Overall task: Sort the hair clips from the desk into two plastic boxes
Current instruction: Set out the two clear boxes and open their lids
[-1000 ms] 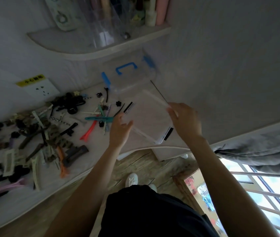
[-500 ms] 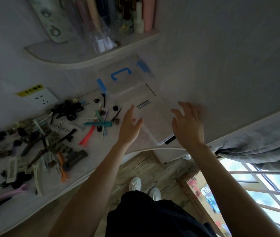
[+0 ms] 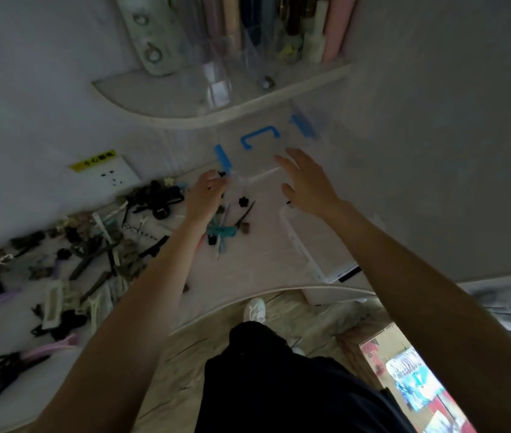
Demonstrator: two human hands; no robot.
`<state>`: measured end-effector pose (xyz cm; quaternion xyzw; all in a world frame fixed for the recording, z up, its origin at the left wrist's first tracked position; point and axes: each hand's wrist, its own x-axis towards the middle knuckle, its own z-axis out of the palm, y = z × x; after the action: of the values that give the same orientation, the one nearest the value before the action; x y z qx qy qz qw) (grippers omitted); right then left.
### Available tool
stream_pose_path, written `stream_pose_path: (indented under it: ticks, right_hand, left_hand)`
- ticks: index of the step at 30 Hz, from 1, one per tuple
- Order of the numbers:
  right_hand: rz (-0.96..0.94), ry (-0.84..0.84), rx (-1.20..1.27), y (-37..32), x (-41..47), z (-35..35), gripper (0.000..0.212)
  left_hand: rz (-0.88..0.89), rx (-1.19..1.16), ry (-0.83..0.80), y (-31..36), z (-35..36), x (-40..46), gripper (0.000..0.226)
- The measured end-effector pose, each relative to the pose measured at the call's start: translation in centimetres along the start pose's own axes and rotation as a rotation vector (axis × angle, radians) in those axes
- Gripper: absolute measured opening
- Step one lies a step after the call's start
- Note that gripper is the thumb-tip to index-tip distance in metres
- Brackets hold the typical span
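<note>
A clear plastic box [image 3: 266, 157] with a blue handle [image 3: 259, 137] and blue side latches stands at the far edge of a pale desk [image 3: 248, 264], against the wall and just under a curved shelf [image 3: 185, 104]. Its see-through walls are hard to trace. A second clear piece, a white-rimmed tray or lid [image 3: 313, 245], lies flat on the near right of the desk, with one corner reaching the desk's edge.

Hair clips [image 3: 85, 251] are strewn over the left half of the desk in a dense, blurred heap: black, brown, cream and lilac ones. A smaller cluster with a teal clip [image 3: 221, 231] and a few tiny black clips lies in the middle, between the heap and the tray. Black scissors [image 3: 7, 373] lie at the near left. A white wall socket [image 3: 108, 175] with a yellow label sits behind the heap. The shelf carries clear holders and upright tubes.

The left hand [image 3: 205, 195] reaches over the middle cluster, its fingertips loosely bent at the box's left latch; whether it touches the latch or holds a small clip cannot be told. The right hand [image 3: 302, 179] hovers with fingers spread and straight at the box's near right side, holding nothing. The two hands are apart, with the box's front between them.
</note>
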<state>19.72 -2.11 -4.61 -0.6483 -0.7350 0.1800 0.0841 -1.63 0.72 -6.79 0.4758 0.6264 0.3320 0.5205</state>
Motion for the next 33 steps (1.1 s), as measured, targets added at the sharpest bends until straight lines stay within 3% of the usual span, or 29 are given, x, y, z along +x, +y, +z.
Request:
stream_pose_path:
  ticks: [2,5,7,13,17,23,28,31,33]
  right_hand:
    - [0.014,-0.021,-0.024,-0.2,0.4,0.8,0.057]
    - [-0.001,0.080,-0.033,0.1,-0.3,1.6,0.049]
    - [-0.013,0.120,-0.061,0.6,-1.0,1.5,0.041]
    - [0.177,0.294,0.015,1.9,-0.4,0.1,0.037]
    - [0.278,0.191,0.148,1.7,1.4,-0.1,0.039]
    - [0.406,0.325,0.083,0.7,3.1,0.0,0.023]
    - [0.484,0.307,0.151,1.5,3.9,-0.6,0.017]
    - [0.414,0.252,0.000,1.4,3.6,-0.4,0.025]
    - [0.232,0.350,-0.022,0.2,3.0,-0.6,0.026]
  left_hand:
    - [-0.005,-0.039,-0.003,0.5,0.9,0.6,0.034]
    - [-0.006,-0.049,-0.013,1.3,1.3,1.6,0.069]
    - [0.021,-0.010,-0.041,1.5,1.4,2.1,0.079]
    - [0.054,0.131,-0.093,0.3,0.9,2.7,0.047]
    - [0.015,0.058,-0.058,-0.7,-0.6,2.5,0.050]
    - [-0.006,-0.043,0.048,-1.4,-2.1,2.3,0.050]
    - [-0.066,-0.128,0.006,-1.9,-3.0,2.5,0.041]
    - [-0.139,-0.212,-0.020,-1.6,-3.3,2.5,0.039]
    - [-0.171,-0.262,-0.029,-1.4,-3.3,2.3,0.038]
